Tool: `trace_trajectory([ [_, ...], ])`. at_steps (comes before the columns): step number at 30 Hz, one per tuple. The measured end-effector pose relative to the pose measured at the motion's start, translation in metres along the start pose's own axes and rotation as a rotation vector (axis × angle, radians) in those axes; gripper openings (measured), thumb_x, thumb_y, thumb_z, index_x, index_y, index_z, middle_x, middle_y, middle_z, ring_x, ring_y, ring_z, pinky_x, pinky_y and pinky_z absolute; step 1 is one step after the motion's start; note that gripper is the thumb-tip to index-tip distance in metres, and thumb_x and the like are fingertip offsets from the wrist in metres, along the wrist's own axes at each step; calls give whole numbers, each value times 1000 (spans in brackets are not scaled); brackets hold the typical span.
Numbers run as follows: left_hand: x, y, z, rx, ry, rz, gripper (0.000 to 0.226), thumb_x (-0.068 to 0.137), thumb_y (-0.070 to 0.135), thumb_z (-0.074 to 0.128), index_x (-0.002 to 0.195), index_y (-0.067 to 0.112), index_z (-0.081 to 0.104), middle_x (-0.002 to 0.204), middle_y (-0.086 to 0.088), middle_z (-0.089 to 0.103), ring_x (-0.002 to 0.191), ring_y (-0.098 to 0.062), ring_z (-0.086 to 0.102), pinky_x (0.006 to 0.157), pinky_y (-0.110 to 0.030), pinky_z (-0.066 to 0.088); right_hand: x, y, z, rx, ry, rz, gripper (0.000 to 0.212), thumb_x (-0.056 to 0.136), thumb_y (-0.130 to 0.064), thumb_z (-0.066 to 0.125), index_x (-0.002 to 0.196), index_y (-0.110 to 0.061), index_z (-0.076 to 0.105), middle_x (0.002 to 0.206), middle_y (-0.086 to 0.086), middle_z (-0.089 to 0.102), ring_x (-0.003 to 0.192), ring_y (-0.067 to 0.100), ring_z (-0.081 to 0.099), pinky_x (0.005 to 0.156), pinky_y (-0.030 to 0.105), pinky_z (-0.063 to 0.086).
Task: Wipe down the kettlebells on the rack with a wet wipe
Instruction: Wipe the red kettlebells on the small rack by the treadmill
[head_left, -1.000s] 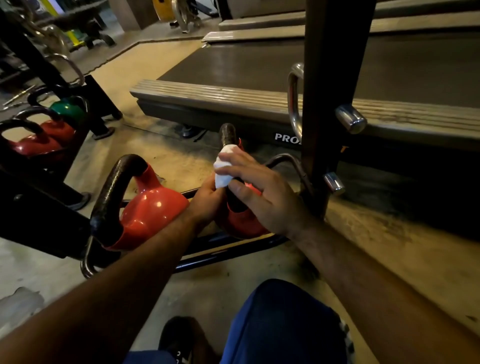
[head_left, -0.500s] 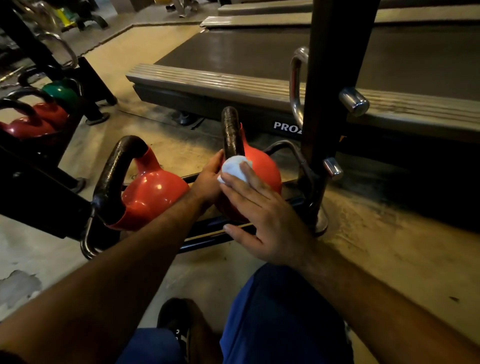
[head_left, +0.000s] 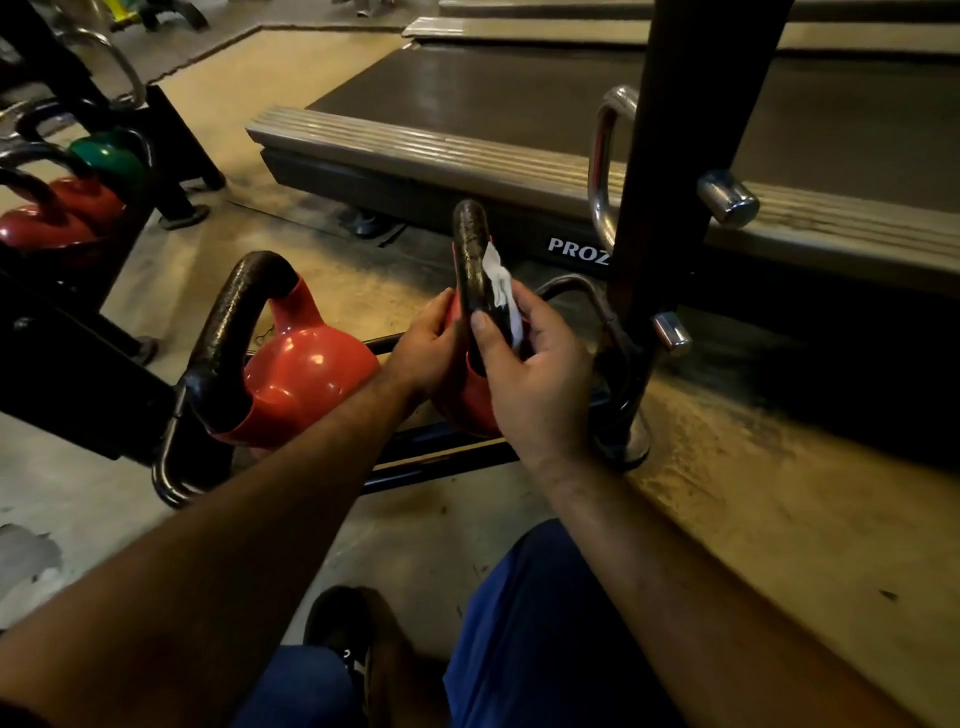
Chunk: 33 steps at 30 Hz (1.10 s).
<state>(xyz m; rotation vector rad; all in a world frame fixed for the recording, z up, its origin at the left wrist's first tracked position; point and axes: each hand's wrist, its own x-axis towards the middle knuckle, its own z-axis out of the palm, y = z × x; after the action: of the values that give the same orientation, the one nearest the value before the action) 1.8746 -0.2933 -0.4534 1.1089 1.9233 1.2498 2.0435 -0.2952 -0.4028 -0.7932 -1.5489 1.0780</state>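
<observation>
Presently, findings as follows.

Right hand: right hand (head_left: 535, 374) wraps the black handle (head_left: 470, 254) of the right-hand red kettlebell (head_left: 470, 410), thumb across the near face, fingers pressing the wet wipe (head_left: 501, 291) against the handle's far side.
Left hand: left hand (head_left: 423, 345) cups the kettlebell's shoulder at 9 o'clock, fingers bent against it, steadying.
Wet wipe: bunched, white, soft and limp; judged to conform to the handle and tear if dragged hard over the rough coating.
Kettlebell: seated on the rack rail (head_left: 441, 457), low, near the upright post (head_left: 670, 208). Judged heavy and rigid; body glossy, likely slippery when damp; best held by the textured handle.
Neighbour: second red kettlebell (head_left: 306, 374) at 9 o'clock, apart from both hands.
Beyond: treadmill deck (head_left: 467, 150) at 12 o'clock; further kettlebells (head_left: 78, 202) at 10 o'clock.
</observation>
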Motion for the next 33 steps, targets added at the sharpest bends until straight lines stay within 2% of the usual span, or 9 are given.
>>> trace_trajectory([
  [5,4,-6,0,-19,5,29,35,95,46,55,126,32,61,125,-2,67,119,-20,62,105,-51,48,25,-2,-13,259,-82,377,15,97,-27,65,99,-16,74,89,-1,77,87,11,73,75,26,58],
  [10,8,-10,2,-16,-5,95,29,98,43,53,125,34,61,125,-3,67,119,-20,62,104,-53,48,50,-3,-18,233,-218,549,10,95,-14,66,87,-12,73,81,7,75,73,14,71,60,25,56],
  [16,18,-26,2,-8,6,96,46,91,61,55,127,33,60,129,-5,64,124,-27,58,106,-58,43,52,7,-21,218,-255,596,30,83,13,62,92,-14,72,90,11,75,82,23,72,63,30,59],
  [20,23,-34,1,-31,-6,42,59,87,69,59,132,31,57,132,-8,62,125,-31,58,106,-60,43,50,4,-15,154,-208,461,18,87,7,68,84,-10,71,82,14,74,74,29,71,69,40,60],
  [24,21,-27,1,-23,-14,85,53,90,63,58,131,30,58,131,-5,63,125,-26,59,107,-57,44,57,-5,-26,201,-422,568,15,96,-7,57,101,-5,71,90,15,72,83,25,67,75,35,54],
  [27,22,-31,2,-11,-13,77,55,90,64,56,132,29,57,132,-4,63,125,-26,58,107,-57,44,75,-21,-44,242,-672,788,44,100,-35,44,130,-7,58,117,20,70,101,25,66,92,37,50],
  [29,24,-33,2,-8,-9,62,61,87,69,57,133,29,56,134,-5,62,127,-28,56,108,-57,42,83,-29,-49,309,-814,863,75,96,-59,42,151,-9,36,131,22,65,118,26,65,108,40,43],
  [31,20,-27,3,-7,-4,80,55,86,67,56,128,31,59,132,-6,63,126,-27,57,108,-55,43,87,-34,-49,425,-843,900,110,83,-81,44,159,-8,13,143,27,54,130,33,57,117,47,35],
  [33,16,-21,5,-32,7,108,48,87,61,54,125,33,59,129,-6,64,123,-25,59,107,-52,45,88,-37,-46,591,-754,892,123,74,-89,43,160,-12,2,155,30,34,140,41,45,120,56,26],
])
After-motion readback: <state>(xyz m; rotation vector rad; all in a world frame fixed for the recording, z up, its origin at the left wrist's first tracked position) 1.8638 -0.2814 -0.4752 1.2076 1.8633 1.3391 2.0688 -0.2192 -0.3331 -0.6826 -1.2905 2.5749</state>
